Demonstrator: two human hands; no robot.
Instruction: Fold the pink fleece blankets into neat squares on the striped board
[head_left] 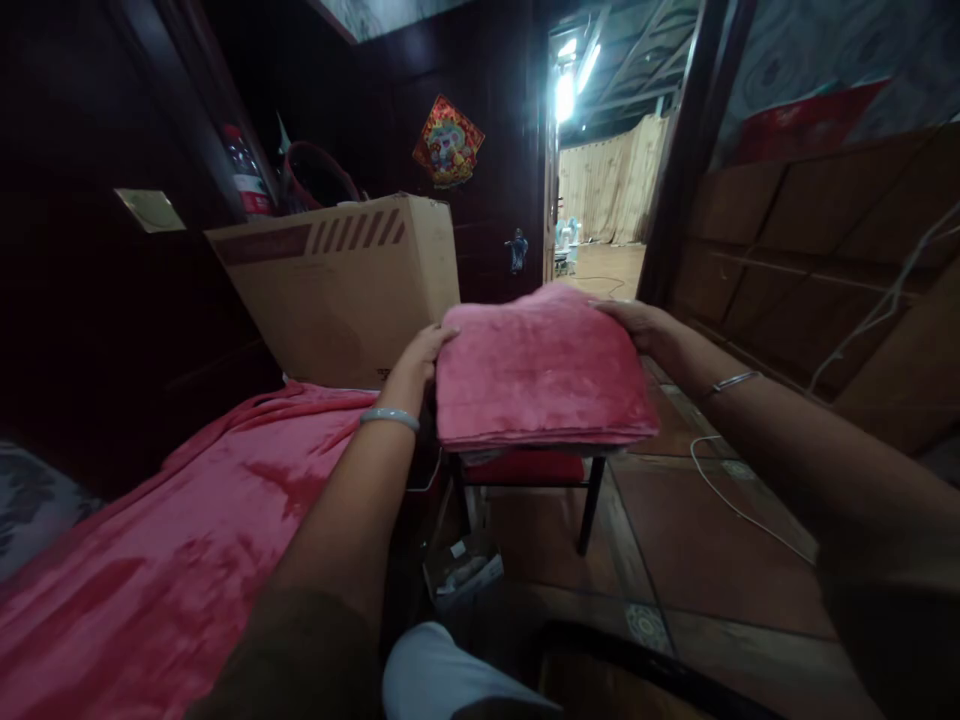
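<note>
Together, the left hand [430,352] and right hand [631,322] hold one folded pink blanket [544,375] over one red chair [525,469].
Both arms [352,500] stretch forward, one bangle [390,416] at each wrist, the left hand gripping the left edge, the right its far corner; whether the blanket touches the chair, I cannot tell. One cardboard box [337,300] stands left of the chair; one diamond-shaped decoration [448,142] hangs beyond it.

A folded blanket [540,375] is over a chair [525,468]. To its left lies a spread blanket [225,520], a carton [337,300] at its far end, a door [495,110] behind. A small box [466,574] sits before the chair, a cord [739,507] right.
</note>
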